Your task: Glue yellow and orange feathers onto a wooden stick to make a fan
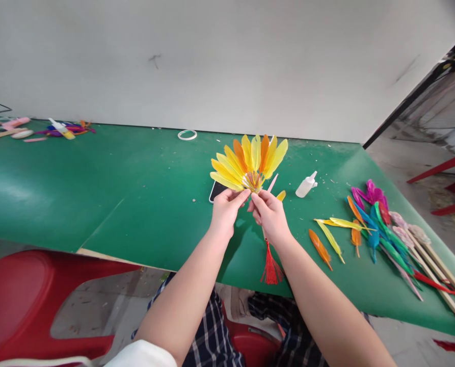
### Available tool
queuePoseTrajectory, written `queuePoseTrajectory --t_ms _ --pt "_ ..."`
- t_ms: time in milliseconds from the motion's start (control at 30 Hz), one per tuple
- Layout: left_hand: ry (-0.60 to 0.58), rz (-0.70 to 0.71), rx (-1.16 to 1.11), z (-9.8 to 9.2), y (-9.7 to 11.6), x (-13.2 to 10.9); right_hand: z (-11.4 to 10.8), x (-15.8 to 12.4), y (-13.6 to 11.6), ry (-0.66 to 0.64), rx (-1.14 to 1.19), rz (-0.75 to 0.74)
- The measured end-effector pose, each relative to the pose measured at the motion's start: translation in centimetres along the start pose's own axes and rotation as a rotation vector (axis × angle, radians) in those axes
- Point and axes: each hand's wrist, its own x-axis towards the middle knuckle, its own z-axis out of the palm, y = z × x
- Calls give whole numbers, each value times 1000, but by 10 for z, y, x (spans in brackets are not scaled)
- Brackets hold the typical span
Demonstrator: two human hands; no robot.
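Observation:
A feather fan of yellow and orange feathers is spread out above the green table. My left hand pinches its base from the left, thumb and fingertips together. From the right, my right hand grips the same base, close beside the left thumb. A red tassel hangs below my right hand. Partly hidden behind the fan and my left hand lies a phone with a dark screen. One loose yellow feather shows just past my right hand.
A white glue bottle lies right of the fan. Loose coloured feathers and wooden sticks cover the table's right end. A white ring lies near the wall. Another bottle and feathers are at far left. A red chair stands at lower left.

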Motion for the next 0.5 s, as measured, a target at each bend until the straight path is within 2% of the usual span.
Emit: queuePoseTrajectory --t_ms 500 --pt "6 -4 12 1 3 -2 0 1 -2 15 -59 15"
